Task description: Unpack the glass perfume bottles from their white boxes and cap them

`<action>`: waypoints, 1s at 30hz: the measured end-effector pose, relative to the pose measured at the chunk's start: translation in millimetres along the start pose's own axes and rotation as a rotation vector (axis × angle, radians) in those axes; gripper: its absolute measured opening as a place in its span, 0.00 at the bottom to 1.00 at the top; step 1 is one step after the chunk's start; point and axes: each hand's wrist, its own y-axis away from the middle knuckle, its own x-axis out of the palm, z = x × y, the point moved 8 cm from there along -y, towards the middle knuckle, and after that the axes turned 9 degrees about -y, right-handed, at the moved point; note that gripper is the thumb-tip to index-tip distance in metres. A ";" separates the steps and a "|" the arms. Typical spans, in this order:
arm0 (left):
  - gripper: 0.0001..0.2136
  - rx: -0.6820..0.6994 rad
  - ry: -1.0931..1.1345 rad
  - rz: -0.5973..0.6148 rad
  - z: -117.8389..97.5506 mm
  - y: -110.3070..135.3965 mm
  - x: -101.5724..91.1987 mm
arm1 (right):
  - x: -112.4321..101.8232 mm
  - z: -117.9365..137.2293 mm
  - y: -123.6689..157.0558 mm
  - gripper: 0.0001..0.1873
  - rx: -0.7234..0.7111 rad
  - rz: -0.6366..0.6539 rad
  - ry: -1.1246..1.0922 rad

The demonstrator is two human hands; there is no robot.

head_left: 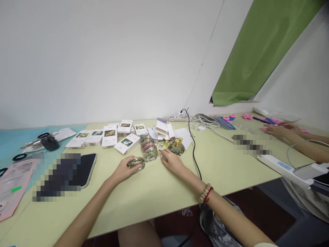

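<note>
My left hand [125, 169] is wrapped round a glass perfume bottle [136, 163] that rests on the table, its gold neck showing. To its right several more glass bottles [150, 153] stand in a row, some with a reddish tint. My right hand [172, 161] lies just beyond them, thumb and fingers drawn together; whatever is between the fingertips is too small to make out. Close past those fingers are a bottle [177, 148] and gold caps [179, 141], along with small clear pieces.
White printed boxes [110, 135] lie behind on the left, opened cartons [161, 128] at the back. A phone [88, 168] is at left. A black cable [194, 147] crosses the table on the right, near a power strip [280, 166]. Another person's hands [280, 128] work at far right.
</note>
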 end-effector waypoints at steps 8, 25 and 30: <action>0.15 -0.014 0.003 0.009 -2.9 0.8 -1.0 | 11.3 -1.6 -2.3 0.15 0.004 -0.025 -0.080; 0.16 -0.007 0.005 0.017 -5.0 1.4 0.9 | 13.8 -0.8 2.4 0.25 0.045 -0.129 -0.031; 0.16 -0.008 0.012 -0.004 -5.8 3.5 -1.4 | 16.1 3.7 1.1 0.22 0.010 -0.090 -0.020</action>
